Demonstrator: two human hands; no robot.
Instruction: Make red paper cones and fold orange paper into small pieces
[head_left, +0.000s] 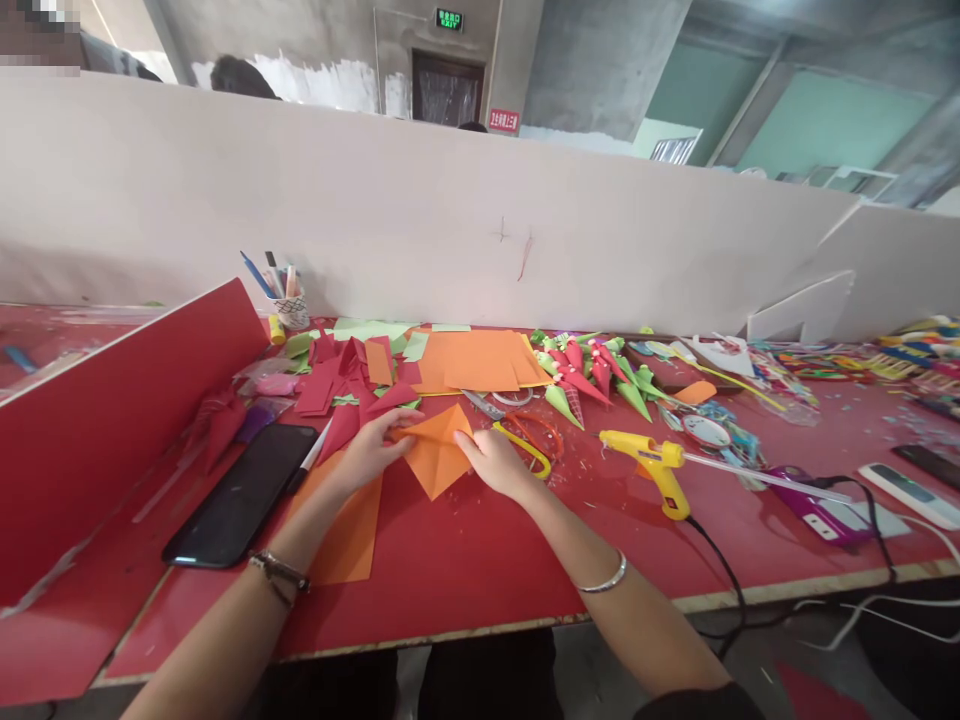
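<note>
Between my two hands is a creased square of orange paper (437,462), turned with one corner toward me. My left hand (373,447) pinches its left corner, fingers bent over the edge. At the right corner my right hand (496,457) grips it with the thumb on top. Another orange sheet (349,540) lies flat under my left forearm. Just beyond my right hand rest scissors with yellow and orange handles (534,445). Red folded paper pieces (341,375) and a stack of orange sheets (472,362) are behind the held paper.
A black phone (240,495) lies at left beside a red upright board (135,430). Finished-looking red and green paper cones (589,375) are heaped behind. On the right are a yellow glue gun (651,465) with its cord and a purple power strip (817,508). A pen cup (290,307) stands at back left.
</note>
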